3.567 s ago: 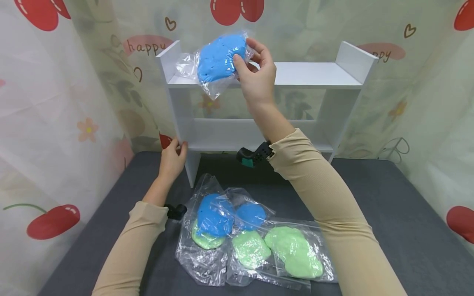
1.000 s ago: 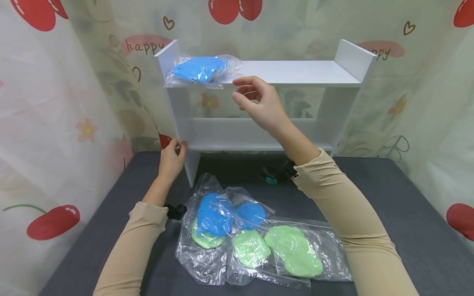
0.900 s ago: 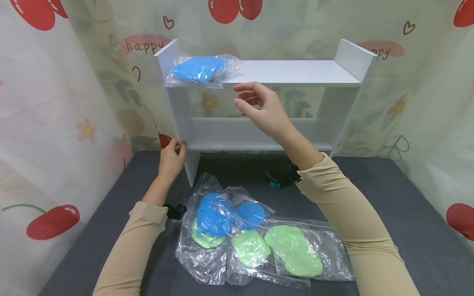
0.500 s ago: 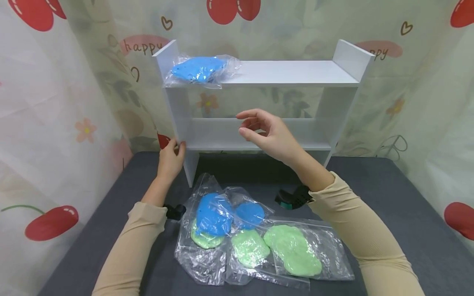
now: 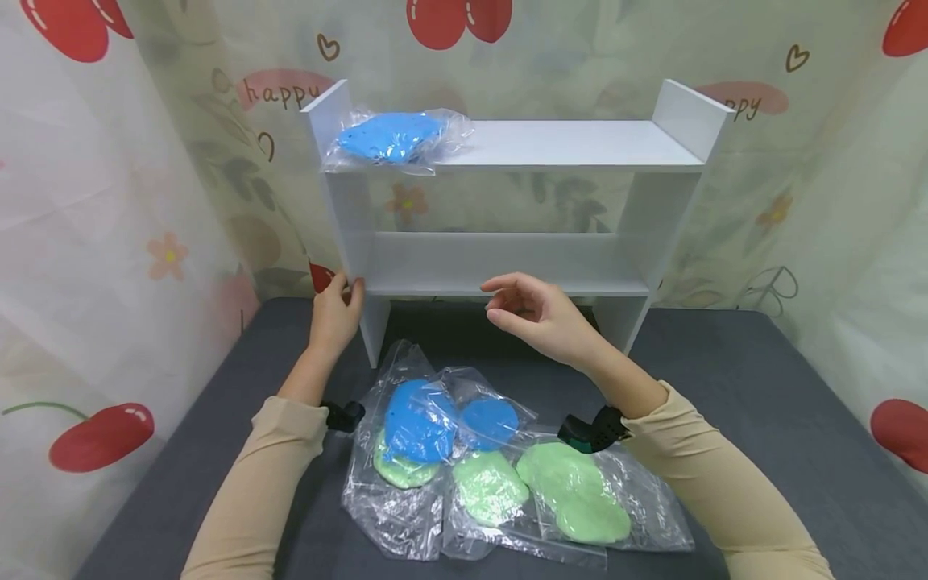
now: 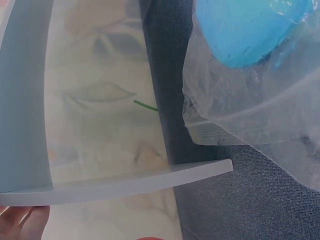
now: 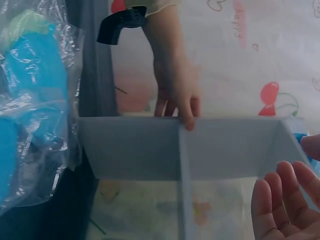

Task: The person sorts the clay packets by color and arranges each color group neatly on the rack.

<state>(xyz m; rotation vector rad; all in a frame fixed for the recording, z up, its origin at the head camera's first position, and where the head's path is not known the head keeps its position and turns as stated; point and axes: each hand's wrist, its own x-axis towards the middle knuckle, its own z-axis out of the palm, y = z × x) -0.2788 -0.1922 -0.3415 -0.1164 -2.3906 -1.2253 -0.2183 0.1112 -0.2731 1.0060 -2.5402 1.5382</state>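
Note:
My left hand [image 5: 336, 316] holds the left side panel of a white two-tier shelf [image 5: 507, 266], its thumb over the front edge and its fingers along the outer face. In the right wrist view, the left hand [image 7: 179, 90] is at the panel where the middle board meets it. My right hand [image 5: 544, 318] hovers before the shelf's lower part, holding nothing, fingers loosely bent. On the top board's left end lies a clear bag of blue slime [image 5: 391, 137]. Several bags with blue slime [image 5: 419, 420] and green slime [image 5: 576, 491] overlap on the table below the hands.
A dark grey cloth-covered table [image 5: 725, 403] carries the shelf at its far side. Patterned curtains [image 5: 87, 242] enclose the left, back and right. A thin cable [image 5: 776, 286] hangs at the back right. Black cameras [image 5: 594, 431] sit on both wrists.
The blue slime bag, held up by my right hand earlier, now lies on the top board's left end. My right hand has let go and come down toward the table. The left hand stays put.

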